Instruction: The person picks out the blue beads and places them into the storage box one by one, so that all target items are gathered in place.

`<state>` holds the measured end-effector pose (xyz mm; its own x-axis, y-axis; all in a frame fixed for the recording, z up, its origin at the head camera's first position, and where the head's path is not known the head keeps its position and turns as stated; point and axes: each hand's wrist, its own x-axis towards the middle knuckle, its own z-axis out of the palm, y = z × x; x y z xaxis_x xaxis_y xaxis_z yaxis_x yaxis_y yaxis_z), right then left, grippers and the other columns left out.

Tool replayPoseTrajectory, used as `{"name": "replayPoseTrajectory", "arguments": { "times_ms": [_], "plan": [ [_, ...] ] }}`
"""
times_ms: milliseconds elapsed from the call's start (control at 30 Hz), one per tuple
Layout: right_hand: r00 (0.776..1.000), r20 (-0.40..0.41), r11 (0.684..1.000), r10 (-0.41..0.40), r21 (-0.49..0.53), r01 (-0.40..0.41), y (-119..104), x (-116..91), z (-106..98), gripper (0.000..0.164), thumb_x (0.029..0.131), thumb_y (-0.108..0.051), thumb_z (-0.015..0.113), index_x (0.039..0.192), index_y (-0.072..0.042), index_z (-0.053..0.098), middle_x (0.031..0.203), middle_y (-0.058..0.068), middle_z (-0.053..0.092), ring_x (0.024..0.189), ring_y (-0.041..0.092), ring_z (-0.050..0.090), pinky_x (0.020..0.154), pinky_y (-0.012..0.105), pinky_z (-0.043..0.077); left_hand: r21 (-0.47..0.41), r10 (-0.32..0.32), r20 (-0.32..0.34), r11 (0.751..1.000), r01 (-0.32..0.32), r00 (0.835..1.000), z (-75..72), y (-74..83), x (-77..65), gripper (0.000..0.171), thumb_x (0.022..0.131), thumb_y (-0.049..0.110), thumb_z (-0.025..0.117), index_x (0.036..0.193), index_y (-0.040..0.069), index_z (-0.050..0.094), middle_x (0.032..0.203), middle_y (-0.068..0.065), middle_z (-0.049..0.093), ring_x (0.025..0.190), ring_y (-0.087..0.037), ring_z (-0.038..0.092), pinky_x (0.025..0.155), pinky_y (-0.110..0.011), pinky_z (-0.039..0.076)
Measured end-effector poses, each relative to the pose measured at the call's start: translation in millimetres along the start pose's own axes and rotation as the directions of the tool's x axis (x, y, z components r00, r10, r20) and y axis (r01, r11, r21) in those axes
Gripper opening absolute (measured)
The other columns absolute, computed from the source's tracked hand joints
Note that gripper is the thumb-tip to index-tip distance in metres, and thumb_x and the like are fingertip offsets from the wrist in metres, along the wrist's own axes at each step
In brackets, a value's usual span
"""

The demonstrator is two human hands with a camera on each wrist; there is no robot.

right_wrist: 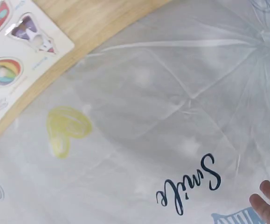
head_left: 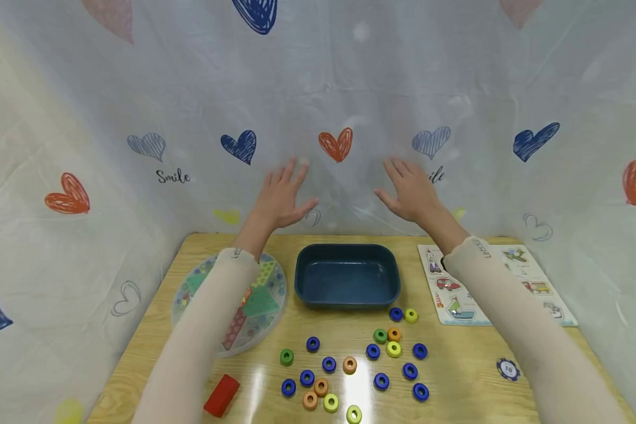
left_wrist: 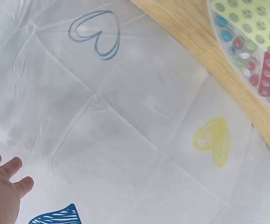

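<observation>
Both arms reach forward past the table's far edge in the head view. My left hand point(head_left: 282, 197) is raised in front of the heart-printed curtain, fingers spread and holding nothing. Likewise my right hand point(head_left: 410, 191) hangs in the air with straight fingers and nothing in it. Between and below them lies a dark blue rectangular tray point(head_left: 347, 305). In front of the tray, small rings in blue, green, orange and yellow are scattered, among them a blue ring point(head_left: 396, 314) and a yellow ring point(head_left: 410, 315) near its front right corner.
Under the left arm lies a round Chinese checkers board point(head_left: 267, 297) with marbles round its rim. A picture puzzle board point(head_left: 456, 306) is partly behind the right arm. A red block point(head_left: 221, 396) sits front left, a poker chip point(head_left: 508, 369) at right. The curtain point(head_left: 339, 76) surrounds the table.
</observation>
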<state>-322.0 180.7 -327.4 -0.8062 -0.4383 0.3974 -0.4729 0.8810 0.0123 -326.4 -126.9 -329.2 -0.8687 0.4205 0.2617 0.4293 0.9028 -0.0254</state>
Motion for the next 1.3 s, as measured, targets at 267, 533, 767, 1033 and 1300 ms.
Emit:
{"name": "replayPoseTrajectory", "arguments": {
  "times_ms": [267, 533, 767, 1033, 1300],
  "plan": [
    [0.997, -0.061, 0.992, -0.040, 0.117, 0.047, 3, -42, 21, 0.071, 0.089, -0.038, 0.059, 0.140, 0.004, 0.035, 0.138, 0.025, 0.037, 0.124, 0.040, 0.037, 0.099, 0.050, 0.030, -0.032, 0.126, 0.034, 0.992, -0.125, 0.991, 20.5, -2.1, -41.8, 0.083, 0.087, 0.065, 0.040, 0.150, 0.022, 0.007, 0.150, -0.016, 0.017, 0.132, -0.036, 0.025, 0.104, -0.052, 0.017],
    [0.989, 0.102, 0.951, 0.109, 0.278, -0.134, 4, -82, 47, 0.073, 0.092, -0.045, 0.051, 0.145, -0.001, 0.025, 0.144, 0.022, 0.029, 0.129, 0.040, 0.029, 0.101, 0.053, 0.026, -0.137, 0.194, 0.058, 0.973, -0.185, 0.979, 40.5, 14.7, -87.3, 0.084, 0.086, 0.064, 0.045, 0.150, 0.021, 0.012, 0.139, -0.016, 0.038, 0.123, -0.034, 0.039, 0.099, -0.051, 0.030],
    [0.948, 0.242, 0.861, 0.208, 0.414, -0.295, 1, -117, 76, 0.074, 0.094, -0.046, 0.048, 0.147, -0.002, 0.021, 0.147, 0.021, 0.023, 0.131, 0.041, 0.024, 0.099, 0.057, 0.024, -0.254, 0.201, 0.093, 0.952, -0.172, 0.975, 55.1, 28.1, -128.0, 0.074, 0.087, 0.058, 0.050, 0.145, 0.015, 0.033, 0.134, -0.015, 0.043, 0.115, -0.031, 0.047, 0.091, -0.048, 0.039],
    [0.895, 0.325, 0.716, 0.306, 0.541, -0.442, -6, -146, 109, 0.072, 0.096, -0.043, 0.046, 0.147, 0.000, 0.018, 0.138, 0.030, 0.033, 0.124, 0.045, 0.034, 0.094, 0.060, 0.030, -0.327, 0.275, 0.052, 0.913, -0.243, 0.960, 80.8, 44.2, -164.7, 0.050, 0.084, 0.047, 0.061, 0.116, 0.008, 0.064, 0.107, -0.005, 0.058, 0.087, -0.016, 0.058, 0.072, -0.033, 0.049],
    [0.878, 0.326, 0.608, 0.352, 0.634, -0.479, -17, -158, 134, 0.071, 0.096, -0.039, 0.047, 0.146, 0.002, 0.017, 0.143, 0.026, 0.027, 0.121, 0.044, 0.039, 0.090, 0.055, 0.038, -0.391, 0.310, 0.117, 0.888, -0.243, 0.943, 108.5, 58.9, -192.1, 0.045, 0.083, 0.043, 0.064, 0.112, 0.008, 0.066, 0.107, -0.005, 0.060, 0.088, -0.019, 0.060, 0.069, -0.033, 0.050]
  ]
}}
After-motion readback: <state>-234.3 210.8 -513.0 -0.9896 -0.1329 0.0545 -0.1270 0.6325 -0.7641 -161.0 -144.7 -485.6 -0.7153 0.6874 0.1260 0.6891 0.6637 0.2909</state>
